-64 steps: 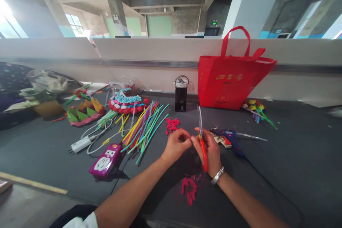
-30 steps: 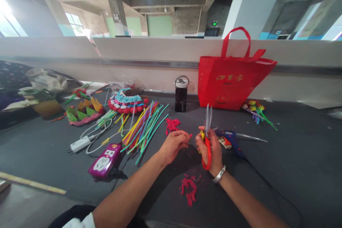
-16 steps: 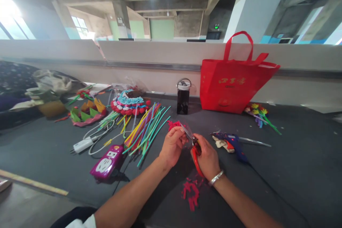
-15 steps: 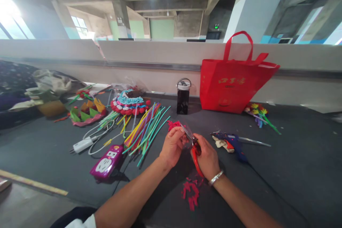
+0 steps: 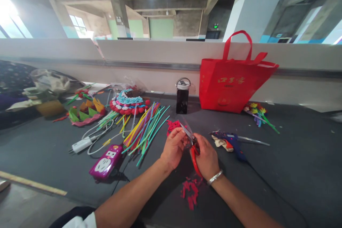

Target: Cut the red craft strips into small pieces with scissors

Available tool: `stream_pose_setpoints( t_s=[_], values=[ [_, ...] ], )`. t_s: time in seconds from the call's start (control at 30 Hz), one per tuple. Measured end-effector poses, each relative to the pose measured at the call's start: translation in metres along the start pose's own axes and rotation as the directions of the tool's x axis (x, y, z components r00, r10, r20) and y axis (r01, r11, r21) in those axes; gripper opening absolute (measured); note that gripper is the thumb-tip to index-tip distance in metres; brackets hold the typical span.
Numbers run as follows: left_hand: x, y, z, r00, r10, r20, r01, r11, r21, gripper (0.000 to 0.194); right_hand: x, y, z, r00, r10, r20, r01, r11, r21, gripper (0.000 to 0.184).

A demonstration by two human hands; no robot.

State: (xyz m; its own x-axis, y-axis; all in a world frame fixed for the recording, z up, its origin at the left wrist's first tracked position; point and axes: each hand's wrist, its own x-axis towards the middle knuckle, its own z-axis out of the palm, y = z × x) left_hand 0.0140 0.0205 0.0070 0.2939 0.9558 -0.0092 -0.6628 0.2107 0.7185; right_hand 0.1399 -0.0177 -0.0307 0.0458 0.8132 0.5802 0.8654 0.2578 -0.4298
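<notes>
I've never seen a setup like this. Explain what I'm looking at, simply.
There is no machine: these are a person's own bare hands, seen by a camera worn on the head, looking forward and down. The right hand holds red-handled scissors. The left hand is pinched close to the blades; anything in it is too hidden to tell. On the dark table lie red scraps nearer the person, coloured sticks and a purple socket block to the left, and a blue glue gun to the right. Behind stand a dark bottle and a red bag.
</notes>
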Motion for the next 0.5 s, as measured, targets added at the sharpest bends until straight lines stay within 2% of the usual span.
stream_pose_setpoints(
  t_s=[0.27, 0.5],
  values=[
    [-0.0002, -0.0005, 0.0004, 1.000, -0.003, 0.015, 0.004, 0.999, -0.042, 0.022, -0.0009, -0.0004, -0.0008, 1.000, -0.011, -0.009, 0.011, 0.999, 0.032, 0.042],
    [-0.0002, -0.0006, 0.0002, 1.000, 0.002, -0.008, -0.003, 1.000, -0.007, 0.024, -0.0017, -0.0001, 0.0001, 0.999, -0.018, -0.031, 0.020, 0.998, 0.061, 0.041]
  ],
)
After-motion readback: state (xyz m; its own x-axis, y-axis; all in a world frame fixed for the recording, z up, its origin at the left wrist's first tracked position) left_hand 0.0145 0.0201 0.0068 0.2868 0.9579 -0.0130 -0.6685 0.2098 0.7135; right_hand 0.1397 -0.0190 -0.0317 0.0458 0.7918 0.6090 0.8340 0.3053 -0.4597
